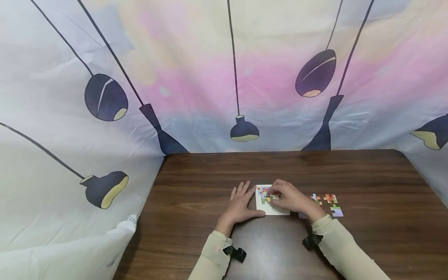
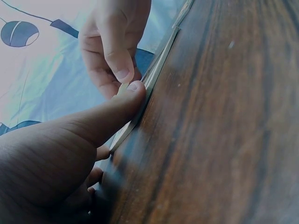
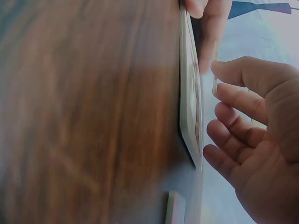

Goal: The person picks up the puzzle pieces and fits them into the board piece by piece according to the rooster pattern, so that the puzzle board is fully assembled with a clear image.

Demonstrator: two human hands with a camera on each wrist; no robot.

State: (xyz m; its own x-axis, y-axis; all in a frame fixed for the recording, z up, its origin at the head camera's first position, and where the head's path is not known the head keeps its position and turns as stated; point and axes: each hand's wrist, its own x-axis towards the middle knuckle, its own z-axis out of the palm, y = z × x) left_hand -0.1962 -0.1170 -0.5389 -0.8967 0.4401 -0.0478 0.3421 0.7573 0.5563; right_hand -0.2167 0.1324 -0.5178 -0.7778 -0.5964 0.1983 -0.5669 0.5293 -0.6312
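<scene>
A white puzzle board [image 1: 276,212] lies on the table, with colourful jigsaw pieces [image 1: 263,191] on its left part. My left hand [image 1: 239,206] lies at the board's left side, fingers spread and fairly straight. Its thumb [image 2: 126,100] rests on the board's near edge. Above the board, my right hand [image 1: 290,198] pinches a thin puzzle piece [image 3: 215,86] between thumb and index finger. That piece appears edge-on and slightly off the board in the right wrist view, so its picture is hidden there. The other right fingers are loosely bent.
To the right of the board lie several loose puzzle pieces [image 1: 329,198], one of them lilac and green [image 1: 336,211]. Another piece [image 1: 302,215] sits partly hidden under the right wrist. The brown wooden table [image 1: 196,175] meets a printed cloth [image 1: 210,77] at the back.
</scene>
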